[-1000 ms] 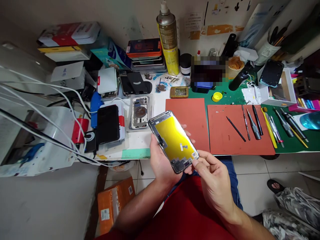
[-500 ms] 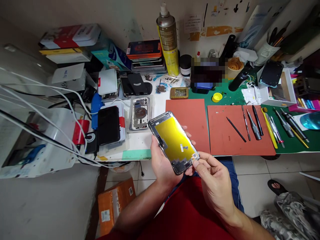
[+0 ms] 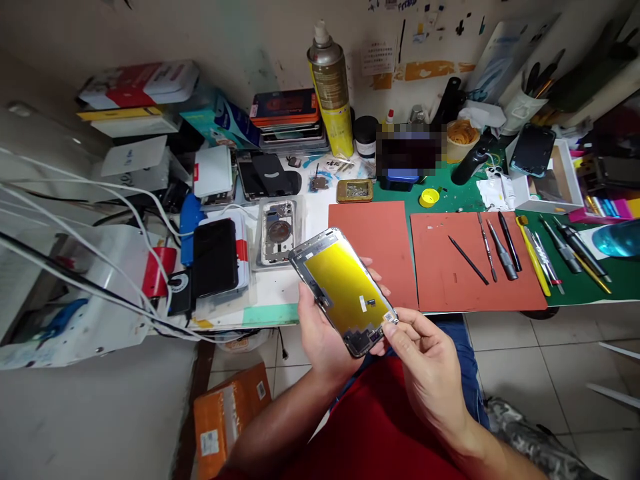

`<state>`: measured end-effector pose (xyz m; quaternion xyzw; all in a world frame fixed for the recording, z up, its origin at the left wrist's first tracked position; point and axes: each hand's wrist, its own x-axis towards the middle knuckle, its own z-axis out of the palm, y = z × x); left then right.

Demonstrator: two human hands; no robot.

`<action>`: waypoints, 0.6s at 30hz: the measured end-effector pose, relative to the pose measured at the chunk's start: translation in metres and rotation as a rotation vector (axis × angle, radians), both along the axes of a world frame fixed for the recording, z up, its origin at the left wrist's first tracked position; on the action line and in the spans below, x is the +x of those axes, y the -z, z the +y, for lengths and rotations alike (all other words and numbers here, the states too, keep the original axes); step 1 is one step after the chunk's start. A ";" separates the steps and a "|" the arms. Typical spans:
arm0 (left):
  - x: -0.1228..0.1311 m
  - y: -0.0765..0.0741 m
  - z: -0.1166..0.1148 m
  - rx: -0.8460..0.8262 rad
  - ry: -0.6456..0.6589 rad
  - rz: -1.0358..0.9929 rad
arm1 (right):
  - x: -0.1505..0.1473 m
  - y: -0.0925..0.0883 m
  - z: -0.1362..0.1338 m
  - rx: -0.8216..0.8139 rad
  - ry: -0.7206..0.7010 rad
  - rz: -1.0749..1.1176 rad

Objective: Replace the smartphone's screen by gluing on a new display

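A phone screen assembly (image 3: 340,280) is held up in front of the bench's front edge, its yellow-gold back facing me and its top tilted to the left. My left hand (image 3: 325,333) wraps around it from below, thumb along the left edge and fingertips showing past the right edge. With thumb and fingers my right hand (image 3: 425,360) pinches the lower right corner, near a small square code label (image 3: 389,317). Behind the assembly lies an opened phone housing (image 3: 278,233) in a clear plastic tray.
Two reddish-brown mats (image 3: 373,247) cover the bench front. The right one carries a thin black stick (image 3: 469,260), with a yellow-handled brush (image 3: 534,260) at its edge. A spray can (image 3: 331,93) stands behind. White cables (image 3: 125,247) cross the left side; an orange carton (image 3: 233,417) sits below.
Both hands keep their hold on the screen assembly, which has tilted slightly, so its shine has dimmed. The view has shifted a little. At the lower right, a person's camouflage-clad leg has moved.
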<state>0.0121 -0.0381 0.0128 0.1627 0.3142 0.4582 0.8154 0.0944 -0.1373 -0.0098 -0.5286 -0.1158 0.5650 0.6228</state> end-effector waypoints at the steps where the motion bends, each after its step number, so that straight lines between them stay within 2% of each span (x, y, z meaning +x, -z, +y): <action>1: 0.000 0.000 0.000 0.005 0.005 0.003 | 0.000 0.000 0.000 0.001 0.002 -0.013; 5: -0.002 0.001 -0.001 0.034 0.022 0.005 | -0.002 0.000 0.001 0.014 0.042 -0.105; 8: -0.002 0.002 -0.002 0.058 0.022 0.010 | 0.001 0.000 0.001 0.035 0.070 -0.300; 13: -0.003 0.001 -0.001 0.079 0.069 0.045 | 0.020 -0.002 0.000 0.108 -0.082 -0.808; 18: -0.006 0.006 0.002 0.005 0.188 0.089 | 0.040 -0.006 0.002 0.172 -0.215 -0.932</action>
